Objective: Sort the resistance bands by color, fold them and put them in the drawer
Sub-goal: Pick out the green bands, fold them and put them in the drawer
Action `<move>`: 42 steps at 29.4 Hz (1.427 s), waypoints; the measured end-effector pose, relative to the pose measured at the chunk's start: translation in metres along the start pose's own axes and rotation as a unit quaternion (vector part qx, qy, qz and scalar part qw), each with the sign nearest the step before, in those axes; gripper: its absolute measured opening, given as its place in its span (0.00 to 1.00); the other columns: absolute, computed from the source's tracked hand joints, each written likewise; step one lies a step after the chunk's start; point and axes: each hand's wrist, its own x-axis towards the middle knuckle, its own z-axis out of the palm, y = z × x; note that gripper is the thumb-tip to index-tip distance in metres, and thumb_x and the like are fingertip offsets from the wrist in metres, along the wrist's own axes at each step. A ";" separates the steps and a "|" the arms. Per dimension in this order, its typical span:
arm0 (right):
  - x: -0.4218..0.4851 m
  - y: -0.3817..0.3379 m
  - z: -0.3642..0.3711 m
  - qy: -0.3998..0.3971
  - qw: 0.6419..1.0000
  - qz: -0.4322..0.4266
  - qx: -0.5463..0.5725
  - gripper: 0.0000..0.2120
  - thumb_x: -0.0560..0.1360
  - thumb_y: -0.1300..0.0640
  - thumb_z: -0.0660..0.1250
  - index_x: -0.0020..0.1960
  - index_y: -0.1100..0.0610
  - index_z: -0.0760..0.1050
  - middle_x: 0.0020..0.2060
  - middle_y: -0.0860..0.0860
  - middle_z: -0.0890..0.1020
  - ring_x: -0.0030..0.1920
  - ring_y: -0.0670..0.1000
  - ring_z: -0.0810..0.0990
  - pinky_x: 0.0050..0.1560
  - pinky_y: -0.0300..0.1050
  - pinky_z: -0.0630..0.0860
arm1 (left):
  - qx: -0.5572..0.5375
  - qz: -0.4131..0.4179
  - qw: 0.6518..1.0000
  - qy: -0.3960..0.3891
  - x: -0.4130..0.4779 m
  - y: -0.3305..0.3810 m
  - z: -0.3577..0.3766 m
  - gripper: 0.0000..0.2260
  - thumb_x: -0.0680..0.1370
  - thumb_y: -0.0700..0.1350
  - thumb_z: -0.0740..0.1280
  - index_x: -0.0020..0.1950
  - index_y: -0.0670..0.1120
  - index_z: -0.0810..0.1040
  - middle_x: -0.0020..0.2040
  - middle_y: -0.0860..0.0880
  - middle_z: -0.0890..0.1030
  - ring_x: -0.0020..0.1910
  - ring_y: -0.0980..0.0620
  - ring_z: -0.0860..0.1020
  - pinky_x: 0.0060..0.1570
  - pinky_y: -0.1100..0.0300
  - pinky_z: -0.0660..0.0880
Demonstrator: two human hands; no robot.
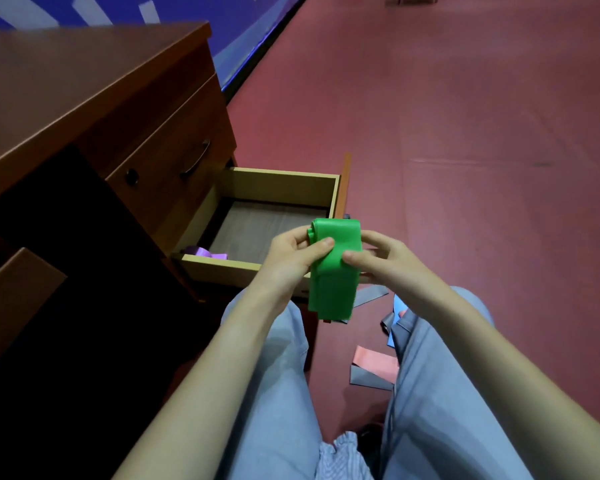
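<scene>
A folded green resistance band (333, 271) hangs in front of me, just above the near edge of the open drawer (284, 183). My left hand (291, 258) grips its upper left side, thumb pressed across the front. My right hand (385, 261) pinches the right side, thumb on the front fold. A purple band (207, 252) lies in the drawer's near left corner. On the floor by my legs lie a red band (374, 363), grey bands (369, 381) and a bit of a blue band (397, 303).
The brown wooden desk (66, 91) stands at the left, with a shut upper drawer (174, 157) above the open one. I sit with my knees (278, 358) close to the drawer front. Red floor (465, 133) stretches to the right and ahead.
</scene>
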 end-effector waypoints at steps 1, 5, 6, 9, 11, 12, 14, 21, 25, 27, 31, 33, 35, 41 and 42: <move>-0.001 0.000 -0.001 0.006 1.000 -0.014 0.002 0.12 0.74 0.63 0.65 0.55 0.52 0.73 0.37 0.47 0.85 0.40 0.45 0.83 0.44 0.41 0.80 | 0.001 0.011 1.000 -0.002 -0.001 0.001 0.001 0.08 0.76 0.35 0.63 0.49 0.45 0.77 0.45 0.48 0.81 0.45 0.52 0.79 0.51 0.60 0.76; -0.002 -0.005 -0.002 0.032 0.996 -0.063 0.055 0.13 0.73 0.66 0.64 0.51 0.50 0.73 0.33 0.45 0.85 0.37 0.44 0.83 0.38 0.42 0.81 | 0.003 0.018 1.000 -0.019 -0.003 0.004 0.006 0.06 0.78 0.41 0.61 0.50 0.49 0.76 0.46 0.50 0.80 0.45 0.56 0.80 0.47 0.60 0.78; -0.002 -0.007 -0.002 0.040 0.994 -0.078 0.068 0.13 0.73 0.67 0.64 0.50 0.50 0.73 0.34 0.45 0.85 0.37 0.44 0.83 0.39 0.43 0.80 | 0.007 -0.010 1.000 -0.028 -0.005 0.005 0.008 0.06 0.78 0.45 0.60 0.49 0.50 0.76 0.45 0.50 0.80 0.41 0.58 0.80 0.42 0.63 0.78; 0.000 -0.012 -0.005 0.072 0.989 -0.113 0.059 0.13 0.72 0.68 0.65 0.46 0.50 0.75 0.39 0.46 0.83 0.40 0.44 0.81 0.40 0.42 0.80 | 0.024 -0.114 0.991 -0.068 -0.011 0.000 0.007 0.15 0.79 0.55 0.54 0.52 0.50 0.76 0.46 0.49 0.82 0.43 0.55 0.81 0.43 0.61 0.77; 0.000 -0.013 -0.006 0.097 0.986 -0.127 0.044 0.13 0.72 0.68 0.65 0.45 0.50 0.75 0.42 0.48 0.81 0.39 0.42 0.80 0.39 0.39 0.81 | 0.041 -0.134 0.985 -0.100 -0.013 -0.004 0.006 0.20 0.79 0.57 0.51 0.57 0.48 0.75 0.51 0.47 0.81 0.50 0.51 0.80 0.51 0.60 0.76; 0.001 -0.011 -0.007 0.106 0.985 -0.134 0.039 0.14 0.71 0.69 0.65 0.45 0.50 0.75 0.43 0.48 0.80 0.39 0.40 0.80 0.39 0.38 0.80 | 0.041 -0.140 0.983 -0.109 -0.014 -0.006 0.006 0.21 0.79 0.58 0.49 0.57 0.48 0.75 0.51 0.46 0.81 0.50 0.50 0.80 0.52 0.59 0.75; 0.001 -0.006 -0.007 0.109 0.984 -0.139 0.031 0.15 0.70 0.70 0.66 0.45 0.50 0.76 0.40 0.45 0.81 0.38 0.38 0.80 0.41 0.34 0.77 | 0.024 -0.155 0.981 -0.114 -0.014 -0.006 0.006 0.24 0.79 0.60 0.44 0.54 0.50 0.75 0.49 0.47 0.81 0.49 0.50 0.80 0.54 0.57 0.74; -0.001 0.012 -0.009 0.091 0.987 -0.132 0.032 0.14 0.64 0.66 0.72 0.37 0.47 0.78 0.42 0.46 0.79 0.45 0.43 0.77 0.53 0.45 0.74 | -0.041 -0.162 0.978 -0.124 -0.011 -0.008 0.001 0.30 0.77 0.63 0.42 0.56 0.46 0.76 0.43 0.50 0.82 0.43 0.53 0.80 0.47 0.57 0.74; -0.004 0.016 -0.006 0.075 0.987 -0.138 0.022 0.13 0.61 0.62 0.68 0.34 0.42 0.80 0.46 0.47 0.76 0.48 0.43 0.76 0.48 0.36 0.73 | -0.030 -0.161 0.979 -0.122 -0.008 -0.009 0.004 0.28 0.73 0.63 0.52 0.63 0.46 0.73 0.50 0.47 0.81 0.49 0.52 0.79 0.49 0.57 0.74; -0.005 0.018 -0.006 0.069 0.988 -0.138 0.019 0.15 0.63 0.63 0.69 0.33 0.42 0.80 0.48 0.46 0.75 0.48 0.42 0.76 0.48 0.35 0.73 | -0.026 -0.151 0.982 -0.114 -0.007 -0.011 0.006 0.23 0.74 0.56 0.58 0.63 0.44 0.73 0.54 0.43 0.79 0.52 0.48 0.78 0.52 0.55 0.73; -0.006 0.023 -0.006 0.068 0.991 -0.111 0.042 0.22 0.68 0.71 0.64 0.38 0.43 0.81 0.53 0.46 0.76 0.51 0.40 0.77 0.50 0.35 0.74 | -0.020 -0.117 0.989 -0.091 -0.006 -0.015 0.007 0.11 0.78 0.41 0.60 0.59 0.41 0.74 0.47 0.45 0.80 0.41 0.54 0.81 0.40 0.64 0.78; -0.006 0.022 -0.005 0.075 0.984 -0.081 0.142 0.25 0.66 0.73 0.57 0.49 0.46 0.79 0.54 0.48 0.78 0.51 0.41 0.78 0.47 0.33 0.76 | -0.021 -0.104 0.991 -0.077 -0.004 -0.018 0.006 0.09 0.78 0.39 0.61 0.57 0.42 0.75 0.45 0.47 0.81 0.38 0.57 0.81 0.39 0.65 0.79; -0.003 0.020 -0.004 0.093 0.975 -0.028 0.198 0.25 0.71 0.73 0.54 0.61 0.51 0.71 0.57 0.53 0.77 0.49 0.45 0.78 0.43 0.35 0.77 | -0.025 -0.094 0.994 -0.054 -0.002 -0.019 0.006 0.08 0.77 0.38 0.61 0.54 0.44 0.75 0.46 0.47 0.81 0.40 0.55 0.81 0.42 0.62 0.79; -0.005 0.019 0.000 0.022 0.996 0.070 0.054 0.09 0.76 0.56 0.60 0.55 0.54 0.74 0.47 0.54 0.80 0.41 0.49 0.80 0.39 0.39 0.79 | 0.023 -0.040 0.999 -0.028 -0.002 -0.017 0.002 0.07 0.76 0.36 0.64 0.51 0.46 0.76 0.46 0.48 0.80 0.44 0.52 0.79 0.44 0.62 0.78; -0.005 0.020 0.000 0.027 0.997 0.054 0.054 0.08 0.76 0.60 0.61 0.54 0.54 0.74 0.46 0.52 0.80 0.42 0.49 0.81 0.38 0.40 0.80 | 0.022 -0.035 0.999 -0.024 -0.003 -0.017 0.002 0.07 0.75 0.36 0.64 0.51 0.46 0.76 0.45 0.48 0.80 0.43 0.53 0.79 0.42 0.64 0.78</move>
